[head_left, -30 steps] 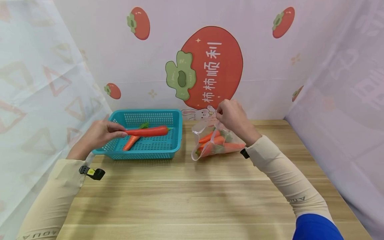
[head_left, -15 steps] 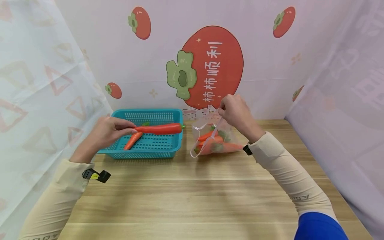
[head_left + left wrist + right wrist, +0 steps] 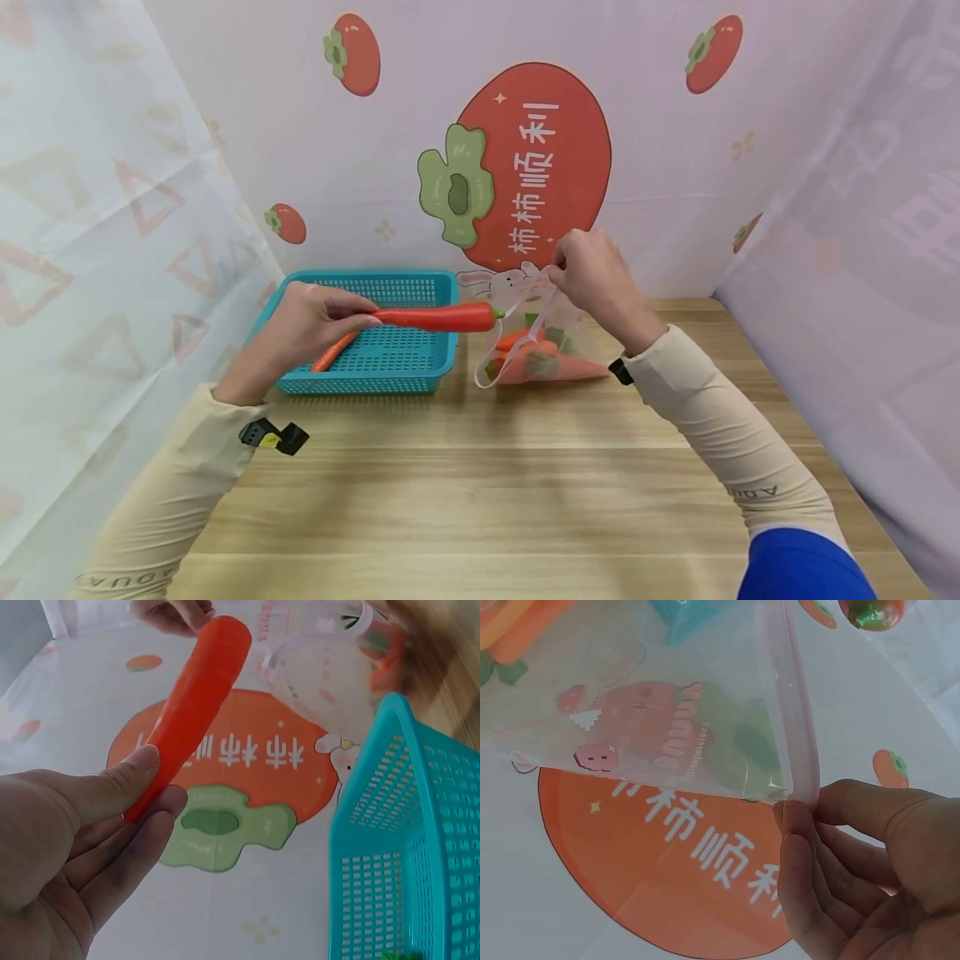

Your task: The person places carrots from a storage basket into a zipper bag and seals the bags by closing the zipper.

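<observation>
While hanging out front by just its thin end, looks like an easy carry: red carrot (image 3: 442,317), pinched between thumb and fingers of the left hand (image 3: 307,329), roughly level, stem end poking past the blue basket (image 3: 360,383) toward the mouth of the clear bag (image 3: 660,705). Hard to tell from the head view if past that mouth or just in front.

Smooth and shiny, so probably stiff and a bit slick. Likely light too, and tough to bruise. Held so near the tip, though, so could droop or swivel at the fat end. For more control, grab closer to the middle.

Over at the right hand (image 3: 596,275), fingertips-only pinch on the bag's pale edge strip (image 3: 799,712), no gap left. Thin, floppy film, so best held by that firmer strip. Probably steadied a bit by the other carrots (image 3: 573,367) inside. One more carrot (image 3: 333,353) in the basket.
</observation>
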{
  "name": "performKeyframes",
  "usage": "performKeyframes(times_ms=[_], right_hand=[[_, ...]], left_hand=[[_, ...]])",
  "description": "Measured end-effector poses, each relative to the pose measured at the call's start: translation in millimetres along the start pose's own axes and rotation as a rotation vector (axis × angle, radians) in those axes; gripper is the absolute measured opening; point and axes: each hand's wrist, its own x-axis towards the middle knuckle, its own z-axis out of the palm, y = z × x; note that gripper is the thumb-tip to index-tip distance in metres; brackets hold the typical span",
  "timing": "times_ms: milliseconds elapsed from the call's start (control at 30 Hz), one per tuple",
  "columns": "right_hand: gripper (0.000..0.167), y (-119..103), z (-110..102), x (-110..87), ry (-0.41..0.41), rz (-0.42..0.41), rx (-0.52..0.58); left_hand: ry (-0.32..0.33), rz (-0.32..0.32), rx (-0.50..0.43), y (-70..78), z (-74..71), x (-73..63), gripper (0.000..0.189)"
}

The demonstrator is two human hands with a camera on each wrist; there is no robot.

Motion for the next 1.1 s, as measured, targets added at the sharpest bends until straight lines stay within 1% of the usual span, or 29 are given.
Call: performKeyframes(times_ms=[67, 200, 267, 367, 467, 567, 767, 867, 1100], right_hand=[[0.027, 0, -1, -0.6, 0.008, -0.004, 0.0], [0.024, 0, -1, -0.8, 0.018, -0.006, -0.004], [0.024, -1, -2, -1.0, 0.012, 0.0, -0.004], [0.024, -2, -2, -1.4, 0.002, 0.005, 0.0], [0.024, -1, -2, -1.7, 0.007, 0.003, 0.001], [0.022, -1, -2, -2.0, 0.021, -0.003, 0.001], [0.021, -1, -1, -1.2, 0.013, 0.012, 0.0], [0.021, -1, 0, -0.1, 0.006, 0.025, 0.002], [0.022, -3, 3, 1.3, 0.001, 0.034, 0.008]], left_hand=[[-0.018, -0.015, -0.021, 5.3, 3.1, 2.8, 0.014], [-0.068, -0.075, -0.046, 15.0, 8.6, 8.2, 0.016], [-0.091, -0.102, -0.042, 19.6, 11.0, 10.8, 0.019], [-0.107, -0.119, -0.021, 25.7, 15.5, 15.2, 0.022], [-0.11, -0.114, 0.002, 31.0, 20.7, 20.6, 0.023], [-0.108, -0.091, 0.025, 36.0, 25.7, 25.9, 0.022], [-0.103, -0.071, 0.067, 48.0, 36.0, 35.2, 0.024], [-0.105, -0.072, 0.082, 54.5, 42.0, 37.6, 0.024], [-0.085, -0.045, 0.096, 66.5, 58.1, 42.0, 0.021]])
